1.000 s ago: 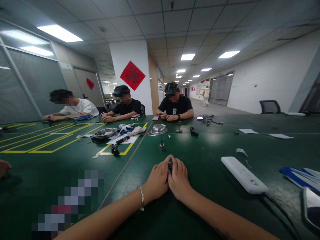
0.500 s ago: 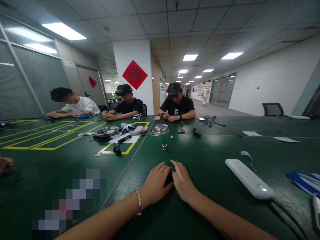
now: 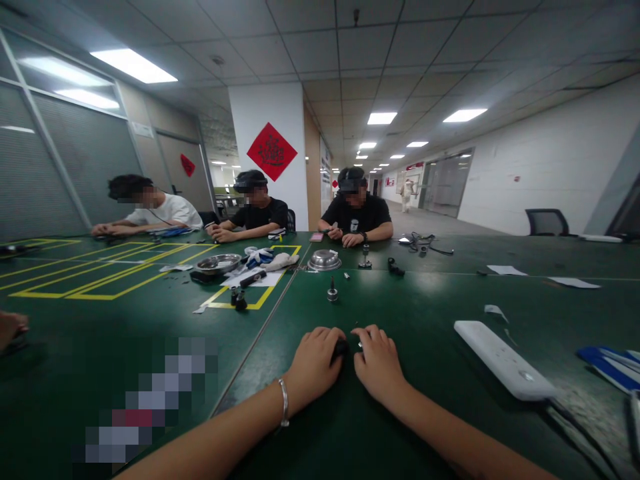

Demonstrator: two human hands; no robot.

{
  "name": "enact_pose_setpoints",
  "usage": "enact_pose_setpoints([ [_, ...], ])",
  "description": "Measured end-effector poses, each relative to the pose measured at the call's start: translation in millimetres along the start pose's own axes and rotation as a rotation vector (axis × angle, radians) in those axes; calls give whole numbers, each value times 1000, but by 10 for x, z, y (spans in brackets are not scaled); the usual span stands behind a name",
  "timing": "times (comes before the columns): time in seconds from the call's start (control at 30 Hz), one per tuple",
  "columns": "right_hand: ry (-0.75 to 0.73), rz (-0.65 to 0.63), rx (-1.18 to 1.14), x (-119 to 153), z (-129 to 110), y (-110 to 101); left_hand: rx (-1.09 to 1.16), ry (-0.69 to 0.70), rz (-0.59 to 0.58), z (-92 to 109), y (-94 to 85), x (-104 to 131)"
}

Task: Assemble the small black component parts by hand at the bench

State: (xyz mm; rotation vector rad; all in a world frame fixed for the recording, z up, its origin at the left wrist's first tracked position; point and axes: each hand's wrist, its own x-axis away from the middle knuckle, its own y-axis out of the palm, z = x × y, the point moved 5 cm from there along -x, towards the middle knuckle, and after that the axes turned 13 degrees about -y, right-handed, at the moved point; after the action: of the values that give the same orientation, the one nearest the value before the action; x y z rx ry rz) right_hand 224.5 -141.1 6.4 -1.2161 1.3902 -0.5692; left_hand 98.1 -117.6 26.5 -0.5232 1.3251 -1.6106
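My left hand (image 3: 320, 360), a silver bracelet at its wrist, is closed around a small black part (image 3: 341, 348). Most of that part is hidden by the fingers, so its kind does not show. Just to the right, my right hand (image 3: 377, 360) is curled, thumb and fingers bent towards the left hand but apart from it. A tiny shiny piece (image 3: 360, 345) shows at its fingertips, too small to name. Beyond both hands, a metal part with an upright stem (image 3: 333, 293) stands on the green table (image 3: 425, 427).
A white power strip (image 3: 500, 357) lies to the right, its cable running towards me. Further off are a metal bowl (image 3: 218, 263), an upturned metal dish (image 3: 324, 261), black parts (image 3: 239, 300) and gloves (image 3: 257, 255). Several people sit across the table.
My hands have moved apart, the right one shifting right. The black part in my left hand now shows more clearly, and a shiny piece shows at the right fingertips.
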Motion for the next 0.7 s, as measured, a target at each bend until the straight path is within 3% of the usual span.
enact_pose_setpoints([
  [0.13,-33,-20,-21,-5,9,46,54,-19,17,-24,-3,-3],
  [0.3,-36,44,-128,-16,61,97,178,13,36,-3,-4,-13],
  [0.4,-80,156,-260,-37,65,94,194,-8,26,21,-17,-25],
  [0.57,-219,475,-482,-22,-2,-53,346,-92,-11,-1,1,-48],
  [0.7,-280,520,-434,13,-106,-153,493,-61,-68,-10,67,-57],
])
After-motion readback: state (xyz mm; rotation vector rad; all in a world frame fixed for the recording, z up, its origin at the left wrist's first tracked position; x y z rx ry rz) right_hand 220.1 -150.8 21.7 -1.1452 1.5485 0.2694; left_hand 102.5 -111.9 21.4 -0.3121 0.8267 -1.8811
